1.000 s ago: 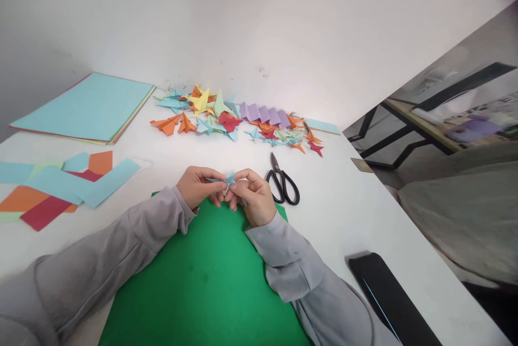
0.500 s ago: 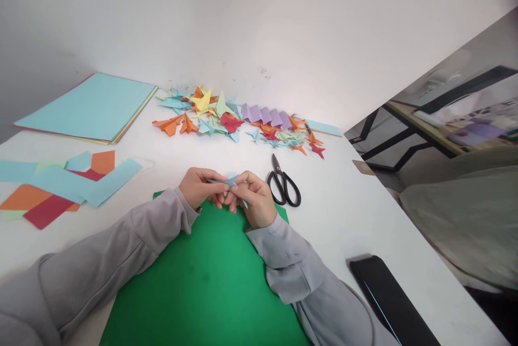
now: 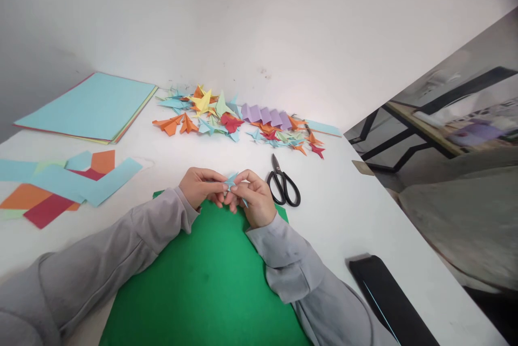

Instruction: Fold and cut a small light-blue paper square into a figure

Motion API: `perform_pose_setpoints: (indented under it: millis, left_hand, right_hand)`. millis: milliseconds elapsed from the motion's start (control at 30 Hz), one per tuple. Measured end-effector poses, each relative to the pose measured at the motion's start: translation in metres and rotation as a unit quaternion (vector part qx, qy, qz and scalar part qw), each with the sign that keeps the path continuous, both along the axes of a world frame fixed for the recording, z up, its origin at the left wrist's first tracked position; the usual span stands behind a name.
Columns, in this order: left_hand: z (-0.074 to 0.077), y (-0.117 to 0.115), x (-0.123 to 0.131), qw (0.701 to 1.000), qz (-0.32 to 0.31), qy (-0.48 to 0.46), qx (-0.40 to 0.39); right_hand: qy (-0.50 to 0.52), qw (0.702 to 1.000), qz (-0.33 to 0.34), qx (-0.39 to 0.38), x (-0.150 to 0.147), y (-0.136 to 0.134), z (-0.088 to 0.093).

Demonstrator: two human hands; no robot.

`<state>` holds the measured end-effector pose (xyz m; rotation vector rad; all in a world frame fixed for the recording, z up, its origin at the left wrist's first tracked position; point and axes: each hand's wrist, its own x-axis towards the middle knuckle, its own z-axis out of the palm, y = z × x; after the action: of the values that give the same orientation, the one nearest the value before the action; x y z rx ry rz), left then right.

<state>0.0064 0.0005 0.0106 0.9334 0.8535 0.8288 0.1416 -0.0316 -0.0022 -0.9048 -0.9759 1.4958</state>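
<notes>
My left hand (image 3: 200, 187) and my right hand (image 3: 254, 196) meet over the far edge of a green sheet (image 3: 206, 281) on the white table (image 3: 335, 211). Both pinch a small folded light-blue paper piece (image 3: 231, 181) between their fingertips; most of it is hidden by the fingers. Grey sleeves cover both arms. Black scissors (image 3: 284, 184) lie shut just right of my right hand.
A pile of folded paper shapes in several colours (image 3: 234, 116) with a purple pleated strip (image 3: 265, 115) lies at the back. A stack of coloured sheets (image 3: 91, 106) sits far left, cut strips (image 3: 65, 184) nearer. A black flat object (image 3: 388, 297) lies at the front right by the table edge.
The blue piece has been drawn in between the fingertips, so less of its left point sticks out. The hands stay in the same place.
</notes>
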Motion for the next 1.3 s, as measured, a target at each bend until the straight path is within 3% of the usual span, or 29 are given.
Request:
perform_pose_setpoints:
  millis: [267, 567, 900, 1300]
  left_hand:
    - [-0.0040, 0.0033, -0.0008, 0.999, 0.023, -0.017, -0.016]
    - [-0.0037, -0.0004, 0.0017, 0.999, 0.040, 0.002, 0.022]
    - [-0.0008, 0.0049, -0.0006, 0.998, 0.017, -0.039, -0.039]
    - [0.0011, 0.0018, -0.0003, 0.998, -0.019, -0.046, -0.028]
  right_hand:
    - [0.005, 1.000, -0.007, -0.008, -0.0005, -0.0009, 0.0030]
    - [0.005, 1.000, -0.012, 0.000, 0.0003, 0.0007, -0.0017]
    - [0.046, 0.997, -0.037, -0.040, -0.0026, -0.0011, 0.0053]
    - [0.070, 0.996, -0.050, -0.025, 0.0010, 0.0006, 0.0034]
